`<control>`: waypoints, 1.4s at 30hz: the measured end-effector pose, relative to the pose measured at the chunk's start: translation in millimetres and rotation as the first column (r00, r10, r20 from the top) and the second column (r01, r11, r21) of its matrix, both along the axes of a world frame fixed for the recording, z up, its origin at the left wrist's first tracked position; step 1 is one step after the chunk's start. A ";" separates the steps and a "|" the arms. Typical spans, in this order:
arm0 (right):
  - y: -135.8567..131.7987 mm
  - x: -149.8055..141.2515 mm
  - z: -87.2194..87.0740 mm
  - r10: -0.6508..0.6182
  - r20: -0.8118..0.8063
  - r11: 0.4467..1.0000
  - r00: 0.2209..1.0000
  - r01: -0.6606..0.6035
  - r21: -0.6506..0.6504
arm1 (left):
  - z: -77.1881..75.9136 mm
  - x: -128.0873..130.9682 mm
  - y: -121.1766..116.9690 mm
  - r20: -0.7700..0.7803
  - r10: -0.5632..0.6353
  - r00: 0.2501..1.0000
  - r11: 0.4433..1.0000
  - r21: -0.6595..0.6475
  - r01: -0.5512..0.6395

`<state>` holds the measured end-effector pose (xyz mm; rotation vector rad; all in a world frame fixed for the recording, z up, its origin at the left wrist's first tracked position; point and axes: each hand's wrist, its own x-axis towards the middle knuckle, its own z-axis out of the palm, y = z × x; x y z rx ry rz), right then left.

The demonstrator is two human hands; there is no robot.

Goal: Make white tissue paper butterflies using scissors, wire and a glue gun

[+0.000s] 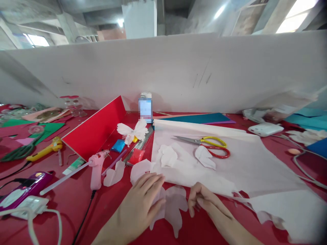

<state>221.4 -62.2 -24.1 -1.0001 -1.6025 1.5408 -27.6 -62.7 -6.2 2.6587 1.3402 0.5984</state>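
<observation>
My left hand (141, 199) lies over a white tissue-paper petal cut-out (175, 207), its fingers spread across the cut-out's left part. My right hand (201, 200) sits at that cut-out's right edge with curled fingers. I cannot tell whether those fingers pinch the paper. Beyond both hands spreads a large, ragged sheet of white paper (230, 170). On it lie scissors with yellow and red handles (214, 148) and a small paper scrap (204, 157). A pink glue gun (97, 166) rests left of my left hand, beside a curved paper piece (114, 174).
A red cloth-covered table (76, 221) holds a red board (93, 131), a white paper flower (133, 132), a bundle of thin wires (139, 146), a yellow utility knife (44, 149) and a purple device (25, 187). A white power bank (265, 129) lies right. A white panel (163, 71) stands behind.
</observation>
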 end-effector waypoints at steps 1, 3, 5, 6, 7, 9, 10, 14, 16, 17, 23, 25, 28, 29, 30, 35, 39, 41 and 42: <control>1.9 -1.4 -0.2 0.015 -0.056 0.998 0.998 -0.018 -0.066 | 5.7 2.7 7.2 0.043 -0.041 0.998 0.998 -0.049 0.043; 5.8 -3.7 -0.5 0.027 -0.144 0.989 0.989 -0.048 -0.139 | 12.7 8.4 20.7 0.137 -0.110 0.984 0.987 -0.099 0.124; 8.6 -4.7 -0.6 0.014 -0.175 0.985 0.985 -0.044 -0.167 | 13.7 13.0 30.7 0.196 -0.185 0.963 0.975 -0.088 0.205; 9.5 -4.5 -0.5 -0.005 -0.165 0.985 0.986 -0.024 -0.172 | 12.8 14.5 33.9 0.221 -0.206 0.953 0.971 -0.076 0.227; 10.1 -3.9 -0.3 -0.032 -0.145 0.985 0.989 0.007 -0.171 | 11.5 15.3 35.9 0.244 -0.208 0.947 0.970 -0.075 0.233; 10.6 -2.0 0.2 -0.086 -0.100 0.983 0.991 0.068 -0.172 | 9.1 14.7 36.7 0.289 -0.156 0.944 0.974 -0.113 0.196; 10.6 -0.8 0.2 -0.114 -0.087 0.980 0.990 0.097 -0.175 | 8.4 13.7 36.0 0.301 -0.121 0.946 0.973 -0.152 0.173; 11.8 3.4 0.0 -0.238 -0.074 0.960 0.968 0.224 -0.166 | 6.9 8.3 31.6 0.292 -0.034 0.956 0.925 -0.352 0.141; 13.6 4.6 0.7 -0.291 -0.034 0.951 0.956 0.286 -0.119 | 5.6 7.1 30.4 0.281 -0.041 0.959 0.905 -0.397 0.154; 14.8 5.0 1.3 -0.309 -0.003 0.947 0.951 0.308 -0.088 | 4.8 7.1 30.1 0.275 -0.050 0.960 0.905 -0.394 0.160; 21.5 6.0 2.8 -0.362 0.079 0.932 0.929 0.359 0.050 | -2.7 10.4 29.8 0.229 -0.091 0.969 0.925 -0.340 0.167; 22.2 5.3 2.9 -0.364 0.082 0.931 0.928 0.361 0.051 | -3.7 10.9 30.4 0.226 -0.098 0.969 0.923 -0.344 0.174; 23.5 3.8 4.2 -0.393 0.105 0.919 0.913 0.393 0.026 | -1.1 9.7 31.8 0.224 -0.086 0.971 0.910 -0.378 0.168; 24.3 3.3 4.5 -0.399 0.113 0.916 0.910 0.401 0.003 | 0.5 8.9 32.4 0.219 -0.064 0.974 0.908 -0.393 0.148; 25.1 2.9 4.5 -0.401 0.122 0.913 0.908 0.407 -0.024 | 2.2 8.0 33.0 0.213 -0.031 0.977 0.907 -0.404 0.117; 28.6 2.1 -0.1 -0.409 0.137 0.899 0.902 0.424 -0.107 | 5.5 5.3 35.9 0.197 0.089 0.976 0.893 -0.451 0.010; 28.3 2.2 -3.1 -0.404 0.132 0.902 0.905 0.418 -0.108 | 4.1 5.9 37.5 0.136 0.004 0.991 0.917 -0.396 0.051; 27.6 2.2 -2.9 -0.403 0.140 0.903 0.904 0.418 -0.101 | 3.9 5.2 38.1 0.117 -0.040 0.992 0.927 -0.367 0.081; 27.3 2.2 -2.6 -0.403 0.141 0.903 0.904 0.418 -0.099 | 3.9 4.4 38.3 0.116 -0.056 0.992 0.927 -0.362 0.095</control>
